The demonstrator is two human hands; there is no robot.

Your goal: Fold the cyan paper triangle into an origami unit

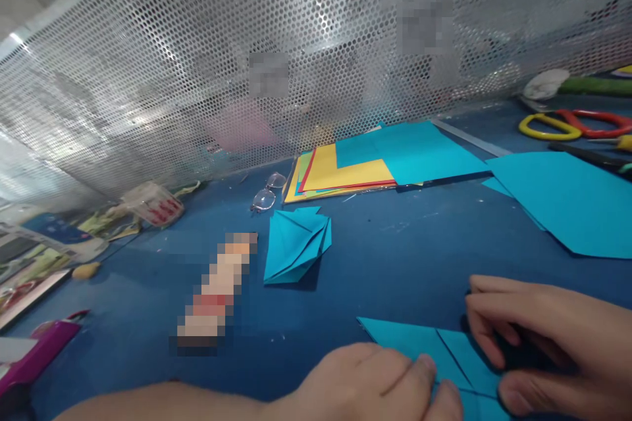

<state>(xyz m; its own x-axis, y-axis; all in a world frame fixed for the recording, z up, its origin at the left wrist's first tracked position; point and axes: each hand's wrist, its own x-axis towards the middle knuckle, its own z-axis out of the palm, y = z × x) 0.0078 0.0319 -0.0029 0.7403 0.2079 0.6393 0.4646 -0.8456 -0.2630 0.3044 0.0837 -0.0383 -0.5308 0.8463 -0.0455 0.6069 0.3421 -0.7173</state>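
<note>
A partly folded teal paper (429, 348) lies on the blue table (395, 256) at the near edge. My left hand (375, 381) presses on its lower left part with curled fingers and thumb. My right hand (548, 342) rests on its right side, fingers bent over the fold and thumb underneath at the bottom. A finished folded teal paper piece (296, 243) lies farther back, to the left of centre, apart from both hands.
A stack of coloured sheets (345, 171) and loose teal sheets (567, 200) lie at the back and right. Eyeglasses (268, 192) sit by the stack. Red and yellow scissors (573, 123) lie far right. A perforated metal screen (247, 66) walls the back. Clutter fills the left edge.
</note>
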